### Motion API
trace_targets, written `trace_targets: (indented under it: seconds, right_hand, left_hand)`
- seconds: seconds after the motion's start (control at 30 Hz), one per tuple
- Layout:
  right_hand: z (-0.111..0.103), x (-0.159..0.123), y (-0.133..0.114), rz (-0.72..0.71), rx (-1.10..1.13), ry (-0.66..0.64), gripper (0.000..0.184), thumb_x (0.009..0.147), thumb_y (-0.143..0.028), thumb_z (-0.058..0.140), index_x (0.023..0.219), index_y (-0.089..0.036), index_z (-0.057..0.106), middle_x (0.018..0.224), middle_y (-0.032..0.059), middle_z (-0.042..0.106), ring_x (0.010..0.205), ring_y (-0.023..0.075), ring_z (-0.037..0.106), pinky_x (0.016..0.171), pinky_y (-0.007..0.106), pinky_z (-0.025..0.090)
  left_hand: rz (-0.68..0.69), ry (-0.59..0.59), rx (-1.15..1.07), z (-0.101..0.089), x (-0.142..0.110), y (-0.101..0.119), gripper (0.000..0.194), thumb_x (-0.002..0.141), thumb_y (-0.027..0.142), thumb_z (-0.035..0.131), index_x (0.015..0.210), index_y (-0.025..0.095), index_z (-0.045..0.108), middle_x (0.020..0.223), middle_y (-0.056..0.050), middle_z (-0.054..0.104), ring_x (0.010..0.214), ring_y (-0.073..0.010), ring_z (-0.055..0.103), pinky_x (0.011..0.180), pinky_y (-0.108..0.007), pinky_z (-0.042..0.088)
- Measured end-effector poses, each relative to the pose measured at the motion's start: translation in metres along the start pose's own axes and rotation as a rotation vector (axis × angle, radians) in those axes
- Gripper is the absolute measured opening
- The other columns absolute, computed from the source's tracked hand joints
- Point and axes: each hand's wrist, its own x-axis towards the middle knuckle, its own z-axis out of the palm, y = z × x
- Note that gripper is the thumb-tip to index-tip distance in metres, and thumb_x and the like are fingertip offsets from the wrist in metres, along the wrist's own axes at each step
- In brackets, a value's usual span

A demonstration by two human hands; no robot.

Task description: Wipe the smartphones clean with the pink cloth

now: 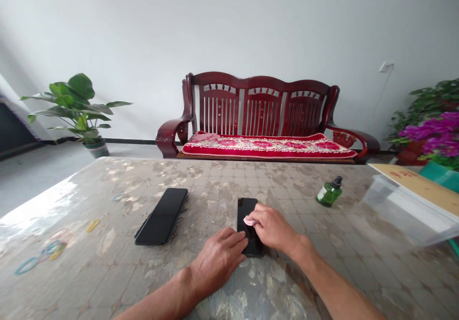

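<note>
A black smartphone [247, 207] lies on the table in front of me. My left hand [222, 253] rests at its lower left side, fingertips on the edge, holding it against the table. Between the pinched fingers of my right hand [268, 224] is a small pale pink cloth [250, 221], pressed on the phone's dark surface. That hand covers part of the phone's right side. To the left lies a larger black tablet-like device [163, 217], its dark face up and one thin edge showing; neither hand touches it.
A green pump bottle [329, 193] stands at the right, near a clear plastic box [401, 210] with a tan folder [419, 186] on top. Several coloured rubber bands [53, 250] lie at the left. Beyond the patterned table [215, 181] are a wooden bench [261, 104] and a potted plant [81, 104].
</note>
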Motion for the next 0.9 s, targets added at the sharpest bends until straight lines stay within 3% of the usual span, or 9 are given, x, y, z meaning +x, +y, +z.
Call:
trace_targets:
  seconds: [0.23,0.47,0.6,0.9]
  right_hand:
    - [0.005,0.012,0.001,0.048,-0.110,0.104,0.028,0.092,-0.007,0.048,0.096,-0.023,0.071,0.092,0.0035,0.063,0.092,0.0168,0.056,0.082,0.025,0.040]
    - [-0.001,0.003,-0.007,-0.013,-0.092,0.000,0.027,0.086,-0.004,0.051,0.086,-0.023,0.070,0.085,0.0008,0.060,0.084,0.0145,0.057,0.073,0.024,0.038]
    - [0.000,0.000,-0.009,0.012,-0.077,0.005,0.028,0.086,-0.004,0.050,0.087,-0.023,0.071,0.085,0.0005,0.060,0.082,0.0136,0.058,0.072,0.023,0.038]
    - [0.006,0.042,-0.008,0.106,-0.185,0.041,0.023,0.092,-0.012,0.052,0.091,-0.022,0.072,0.091,0.0046,0.064,0.088,0.0166,0.058,0.079,0.025,0.040]
  left_hand:
    - [0.036,0.049,0.060,0.002,0.005,-0.002,0.017,0.099,0.019,0.051,0.107,0.015,0.066,0.111,-0.011,0.069,0.094,-0.0229,0.064,0.083,-0.036,0.057]
    - [0.010,0.005,0.062,0.004,0.004,-0.002,0.015,0.093,0.017,0.062,0.107,0.014,0.065,0.110,-0.009,0.069,0.094,-0.0245,0.063,0.084,-0.038,0.057]
    - [0.001,0.013,0.053,0.002,0.005,-0.001,0.013,0.092,0.018,0.063,0.105,0.015,0.065,0.111,-0.009,0.069,0.094,-0.0244,0.063,0.084,-0.037,0.057]
    - [0.047,0.049,0.073,0.002,0.004,-0.001,0.013,0.097,0.018,0.054,0.103,0.015,0.066,0.111,-0.010,0.069,0.093,-0.0238,0.064,0.082,-0.037,0.056]
